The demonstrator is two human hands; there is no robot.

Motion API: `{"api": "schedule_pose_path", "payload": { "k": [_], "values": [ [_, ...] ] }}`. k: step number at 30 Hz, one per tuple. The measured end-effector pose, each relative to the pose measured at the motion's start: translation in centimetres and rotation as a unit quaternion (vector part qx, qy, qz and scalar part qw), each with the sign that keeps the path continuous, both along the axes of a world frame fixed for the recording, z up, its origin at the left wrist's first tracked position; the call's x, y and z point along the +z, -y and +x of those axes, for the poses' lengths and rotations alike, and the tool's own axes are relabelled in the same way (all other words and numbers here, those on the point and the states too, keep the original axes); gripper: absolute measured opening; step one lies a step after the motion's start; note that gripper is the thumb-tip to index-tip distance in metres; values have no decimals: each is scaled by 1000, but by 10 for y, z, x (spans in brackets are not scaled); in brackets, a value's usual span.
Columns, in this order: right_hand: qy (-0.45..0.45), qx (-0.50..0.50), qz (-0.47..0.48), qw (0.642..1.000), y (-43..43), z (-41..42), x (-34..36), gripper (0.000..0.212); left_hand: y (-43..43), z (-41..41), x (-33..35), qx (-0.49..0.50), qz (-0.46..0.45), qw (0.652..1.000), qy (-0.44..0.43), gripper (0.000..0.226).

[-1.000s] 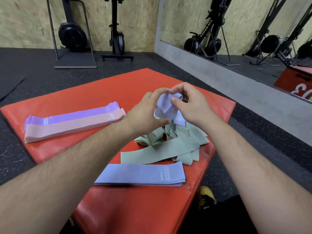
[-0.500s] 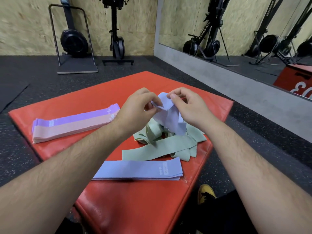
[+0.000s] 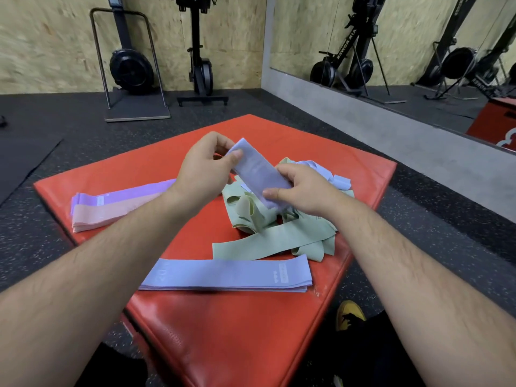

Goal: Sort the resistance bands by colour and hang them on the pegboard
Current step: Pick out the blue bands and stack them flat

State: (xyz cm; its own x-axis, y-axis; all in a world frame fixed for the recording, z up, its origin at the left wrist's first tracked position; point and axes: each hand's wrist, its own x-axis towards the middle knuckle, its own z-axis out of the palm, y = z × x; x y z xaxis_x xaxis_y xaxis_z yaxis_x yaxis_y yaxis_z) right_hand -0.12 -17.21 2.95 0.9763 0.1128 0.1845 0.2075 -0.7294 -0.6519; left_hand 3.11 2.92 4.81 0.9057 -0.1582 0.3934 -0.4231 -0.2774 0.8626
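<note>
Nearest the person, a flat blue stack (image 3: 226, 275) lies squared up on the red padded box (image 3: 223, 344), so blue looks partly sorted. Just behind it, the green bands (image 3: 273, 241) sit in a loose tangle with 1 strip trailing out toward the blue stack; none of the green looks sorted yet.

Above that tangle, both hands are clamped on 1 blue band (image 3: 259, 174). The left hand (image 3: 203, 174) pinches its upper end and the right hand (image 3: 304, 191) grips its lower end, so the band is stretched flat between them. It is probably bound for the blue stack.

To the left, a purple stack (image 3: 134, 191) and a pink stack (image 3: 111, 213) lie side by side, touching, and both are tidy. Beyond the right hand, a few loose blue bands (image 3: 332, 177) rest on the far side of the heap.

No pegboard is in view, and nothing is hung. I judge that sorting is perhaps half done and all the hanging is left.
</note>
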Motion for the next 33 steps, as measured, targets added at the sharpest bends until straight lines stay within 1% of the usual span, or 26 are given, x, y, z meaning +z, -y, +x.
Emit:
{"api": "schedule_pose_path", "payload": {
  "k": [3,8,11,13,16,18,21,23,25,28,30,33],
  "values": [
    [-13,-10,-68,998,10,-4,1,41,-23,5,3,23,-27,999,-12,6],
    [-33,-36,-146,988,30,-15,-3,23,-69,10,6,69,-109,991,-44,11],
    [-24,-48,-118,992,36,-24,-3,12,-93,4,3,71,-110,988,-83,10],
    [-25,-45,-90,995,37,-32,-3,11,-106,-3,-1,57,-86,988,-111,12],
    [-63,-11,-64,996,33,-47,-4,20,-126,-17,-11,37,-15,987,-153,14],
    [-81,9,-90,993,29,-57,-6,24,-139,-27,-20,33,95,983,-151,24],
    [-89,35,-137,986,18,-66,-13,25,-150,-43,-37,13,273,954,-123,32],
    [-99,55,-170,979,9,-70,-20,26,-152,-51,-49,1,344,934,-99,32],
    [-111,67,-207,970,2,-72,-28,26,-152,-56,-57,-13,388,918,-81,29],
    [-119,74,-261,955,-5,-73,-36,26,-153,-54,-69,-27,422,904,-63,28],
    [-117,83,-285,948,-6,-73,-37,25,-152,-50,-76,-34,454,890,-30,29],
    [-97,82,-325,937,-5,-73,-39,21,-147,-46,-80,6,505,863,2,32]
  ]
}}
